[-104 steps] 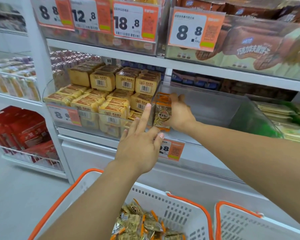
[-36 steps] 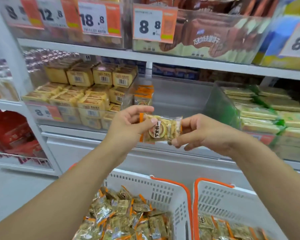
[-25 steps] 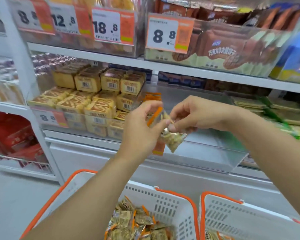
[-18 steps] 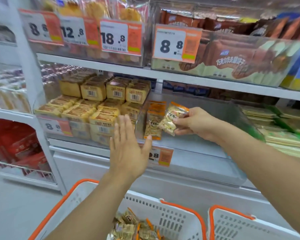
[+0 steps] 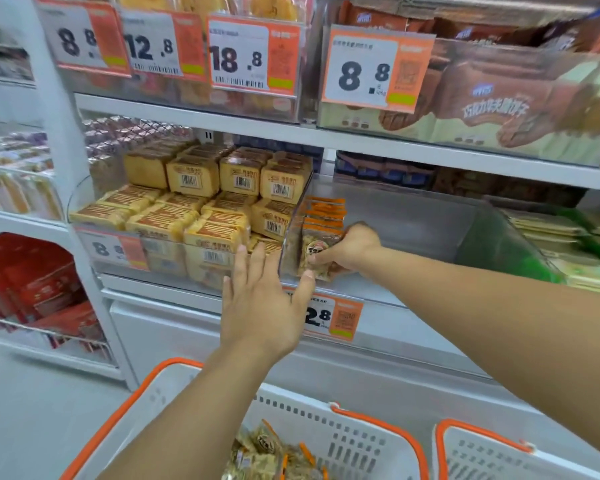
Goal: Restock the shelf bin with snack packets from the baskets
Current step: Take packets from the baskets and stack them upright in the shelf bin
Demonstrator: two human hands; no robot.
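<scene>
The right hand (image 5: 349, 249) pinches a snack packet (image 5: 317, 252) standing upright at the front left corner of the clear bin (image 5: 430, 233), against a row of like packets (image 5: 326, 211) behind it. The left hand (image 5: 262, 301) is spread flat, fingers straight and wide, before the bin's front edge; whether it touches looks doubtful. Below, a white basket (image 5: 347, 441) holds more packets (image 5: 271, 455); a second basket (image 5: 492, 455) sits beside its right edge

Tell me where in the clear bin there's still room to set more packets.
The bin is bare from the right hand across to its right wall beside the green packs. Its left corner is crowded: packets stand in a row against the wall shared with the yellow boxes, and the hand is holding another there.
</scene>
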